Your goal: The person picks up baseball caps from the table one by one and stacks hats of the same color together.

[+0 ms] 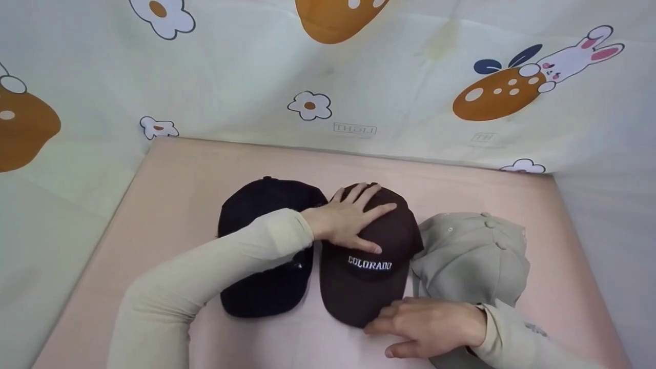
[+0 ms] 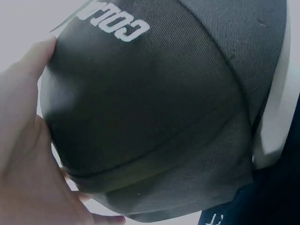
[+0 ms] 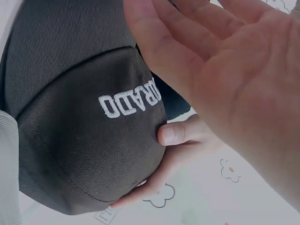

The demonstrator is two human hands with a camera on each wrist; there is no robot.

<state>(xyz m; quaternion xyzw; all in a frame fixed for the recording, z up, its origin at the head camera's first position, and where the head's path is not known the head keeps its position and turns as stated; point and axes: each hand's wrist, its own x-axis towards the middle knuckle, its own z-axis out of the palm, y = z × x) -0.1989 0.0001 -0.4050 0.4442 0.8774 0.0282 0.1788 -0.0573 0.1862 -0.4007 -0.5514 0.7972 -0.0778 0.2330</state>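
Observation:
A dark brown cap [image 1: 359, 294] with white COLORADO lettering lies between two other caps, its brim towards me. My left hand [image 1: 346, 223] rests on its crown with fingers spread; in the left wrist view, the thumb and fingers [image 2: 26, 150] lie along the crown's side. At the brim's front right corner is my right hand [image 1: 428, 325], fingers extended and fingertips right at the edge. The right wrist view shows its open palm [image 3: 229, 70] beside the brim. A black cap [image 1: 261, 202] sits to the left, partly hidden by my left sleeve.
To the right lies a grey-beige cap [image 1: 476, 256], its lower part behind my right hand and sleeve. The caps are on a pale pink table surface [image 1: 179, 169]. Behind it rises a light curtain [image 1: 230, 77] printed with flowers, orange shapes and a rabbit.

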